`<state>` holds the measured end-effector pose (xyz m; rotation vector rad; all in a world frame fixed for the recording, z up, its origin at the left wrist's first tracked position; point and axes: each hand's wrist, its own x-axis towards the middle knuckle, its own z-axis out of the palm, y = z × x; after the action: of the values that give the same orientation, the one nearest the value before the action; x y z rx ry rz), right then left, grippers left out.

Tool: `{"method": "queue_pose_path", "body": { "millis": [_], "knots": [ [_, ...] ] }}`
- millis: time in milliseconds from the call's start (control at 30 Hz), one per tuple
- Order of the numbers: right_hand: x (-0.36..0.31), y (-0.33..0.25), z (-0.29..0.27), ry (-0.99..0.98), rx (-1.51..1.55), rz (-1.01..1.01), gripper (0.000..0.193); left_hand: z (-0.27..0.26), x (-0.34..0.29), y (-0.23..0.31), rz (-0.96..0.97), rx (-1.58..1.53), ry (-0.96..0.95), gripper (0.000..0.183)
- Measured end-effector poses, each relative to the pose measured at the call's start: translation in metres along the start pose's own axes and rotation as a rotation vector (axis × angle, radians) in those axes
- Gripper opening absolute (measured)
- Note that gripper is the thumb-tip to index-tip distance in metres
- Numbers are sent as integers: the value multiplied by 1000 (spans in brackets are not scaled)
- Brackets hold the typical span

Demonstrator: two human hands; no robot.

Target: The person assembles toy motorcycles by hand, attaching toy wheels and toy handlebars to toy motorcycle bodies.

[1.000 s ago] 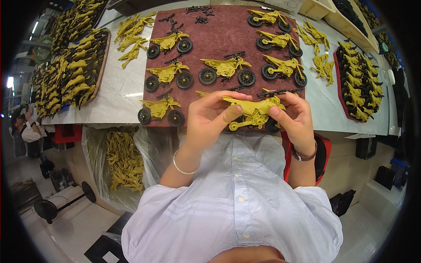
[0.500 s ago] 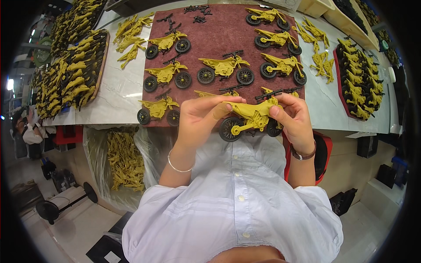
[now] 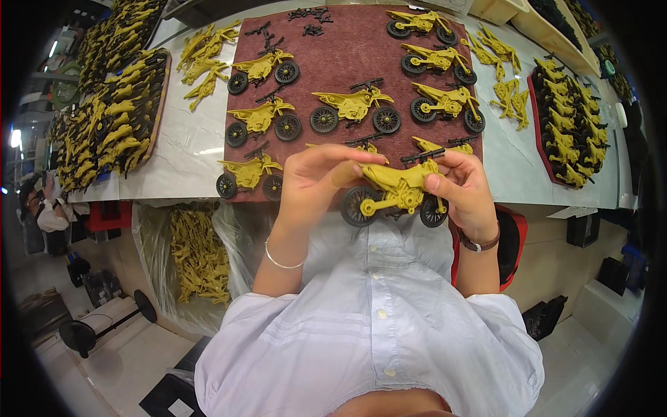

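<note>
Between both hands, just in front of the table edge, is a yellow toy motorcycle [image 3: 399, 189] with black wheels and a black handlebar. My left hand [image 3: 321, 182] pinches its rear end at the seat. My right hand [image 3: 464, 186] grips the front, with the thumb on the yellow body below the handlebar; the fingers behind are partly hidden. Beyond my hands, more toy motorcycles [image 3: 356, 106] of the same kind lie on a dark red cloth [image 3: 333, 52]. Those closest to my hands are partly covered by them.
Loose yellow parts [image 3: 201, 59] lie left of the cloth, more yellow parts [image 3: 511, 97] right. Trays of motorcycles [image 3: 566, 128] stand at both sides. Small black parts [image 3: 310, 17] sit at the cloth's far edge. Below the table, a plastic-lined container [image 3: 201, 257] holds yellow pieces. A person [image 3: 52, 205] is far left.
The held motorcycle has turned slightly, so its front wheel and handlebar show more. My right thumb has shifted a little on its body. Both hands keep their hold.
</note>
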<state>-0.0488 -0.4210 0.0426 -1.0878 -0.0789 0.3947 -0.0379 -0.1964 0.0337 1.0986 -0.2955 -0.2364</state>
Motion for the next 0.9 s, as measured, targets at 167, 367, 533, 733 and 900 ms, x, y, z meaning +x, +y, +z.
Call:
{"method": "queue_pose_path", "body": {
  "millis": [167,367,533,733,900],
  "knots": [
    [3,12,7,136,124,-144,28,4,0,-11,-67,-594,36,35],
    [4,15,20,234,228,-188,23,28,-8,-21,-24,-84,141,18],
    [0,17,16,201,159,-213,24,33,-7,-14,10,-46,160,14],
    [0,16,25,235,120,-232,30,32,-9,-8,125,209,157,11],
    [-3,16,26,233,119,-200,31,29,-9,-7,124,329,137,8]
  ]
}}
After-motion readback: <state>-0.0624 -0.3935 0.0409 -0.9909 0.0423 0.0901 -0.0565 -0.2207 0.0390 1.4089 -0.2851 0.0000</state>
